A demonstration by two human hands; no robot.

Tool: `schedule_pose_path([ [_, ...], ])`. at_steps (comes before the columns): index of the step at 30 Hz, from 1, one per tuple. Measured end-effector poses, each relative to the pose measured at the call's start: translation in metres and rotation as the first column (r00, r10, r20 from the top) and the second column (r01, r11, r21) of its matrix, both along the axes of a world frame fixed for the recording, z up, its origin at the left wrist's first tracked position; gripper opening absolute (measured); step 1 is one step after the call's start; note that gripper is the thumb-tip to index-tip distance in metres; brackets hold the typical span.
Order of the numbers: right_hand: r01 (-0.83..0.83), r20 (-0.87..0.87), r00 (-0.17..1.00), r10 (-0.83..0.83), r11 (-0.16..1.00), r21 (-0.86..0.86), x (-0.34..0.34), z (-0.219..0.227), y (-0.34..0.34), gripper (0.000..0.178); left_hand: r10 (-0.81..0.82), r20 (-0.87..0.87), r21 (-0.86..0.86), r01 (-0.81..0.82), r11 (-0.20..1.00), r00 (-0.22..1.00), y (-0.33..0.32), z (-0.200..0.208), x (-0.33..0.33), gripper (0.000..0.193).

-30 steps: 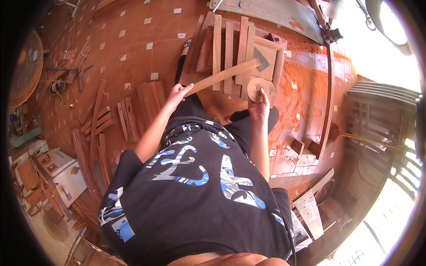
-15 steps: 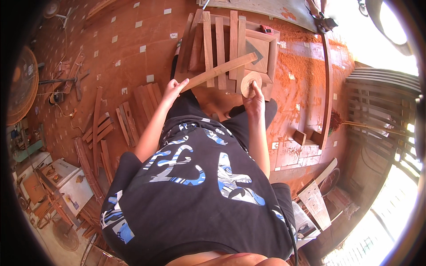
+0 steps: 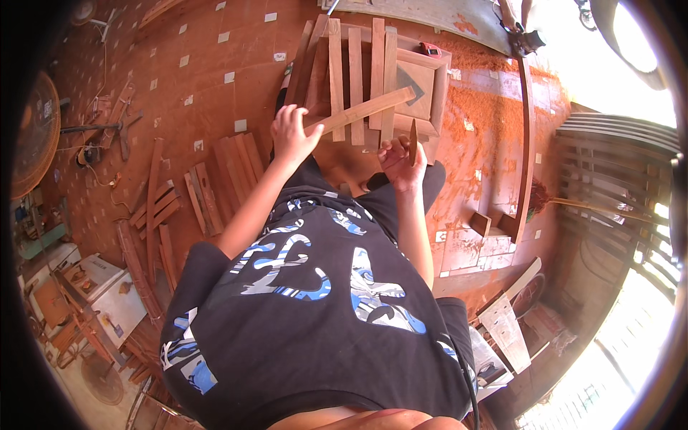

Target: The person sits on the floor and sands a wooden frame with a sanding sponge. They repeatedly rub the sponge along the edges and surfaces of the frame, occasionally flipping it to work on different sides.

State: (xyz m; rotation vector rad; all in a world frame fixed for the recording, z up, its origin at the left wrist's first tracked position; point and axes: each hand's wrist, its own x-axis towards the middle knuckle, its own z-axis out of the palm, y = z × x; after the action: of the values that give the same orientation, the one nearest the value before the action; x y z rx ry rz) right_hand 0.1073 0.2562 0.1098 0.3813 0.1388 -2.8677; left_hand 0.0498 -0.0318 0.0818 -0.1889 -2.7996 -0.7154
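A long wooden strip lies slantwise over several other wooden strips. By its near end is my left hand, open with fingers spread and the thumb close against the wood; whether it touches cannot be made out. My right hand grips a thin, round, tan disc, turned nearly edge-on. Beneath the strip's far end, a dark triangular piece rests on a framed wooden panel.
A small red and black object sits on the panel's far rim. Wooden boards lie on the tiled floor at left. A long beam and orange sawdust are at right. Another person's hand shows at the far right.
My left hand has let go of the strip's end and spread its fingers. My right hand has turned the disc from face-on to nearly edge-on.
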Motion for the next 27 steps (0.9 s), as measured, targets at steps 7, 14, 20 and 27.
schedule_pose_path([
  [7,-0.079,0.273,0.961,-0.037,0.913,0.4,-0.018,0.012,0.01,0.028,-0.395,0.165,-0.212,0.424,0.881,0.904,0.073,0.015,-0.045,0.088],
  [14,0.242,0.195,0.962,-0.191,0.927,-0.288,-0.012,0.013,0.005,0.034,-0.435,0.234,-0.209,0.482,0.851,0.869,0.127,-0.001,-0.087,0.085],
  [20,0.237,0.134,0.97,-0.204,0.921,-0.311,-0.008,0.0,-0.004,0.034,-0.417,0.221,-0.226,0.462,0.857,0.882,0.132,-0.014,-0.086,0.08],
  [27,-0.019,0.238,0.965,-0.11,0.876,0.482,-0.028,-0.004,0.023,0.035,-0.414,0.233,-0.247,0.465,0.85,0.88,0.133,-0.015,-0.085,0.08],
])
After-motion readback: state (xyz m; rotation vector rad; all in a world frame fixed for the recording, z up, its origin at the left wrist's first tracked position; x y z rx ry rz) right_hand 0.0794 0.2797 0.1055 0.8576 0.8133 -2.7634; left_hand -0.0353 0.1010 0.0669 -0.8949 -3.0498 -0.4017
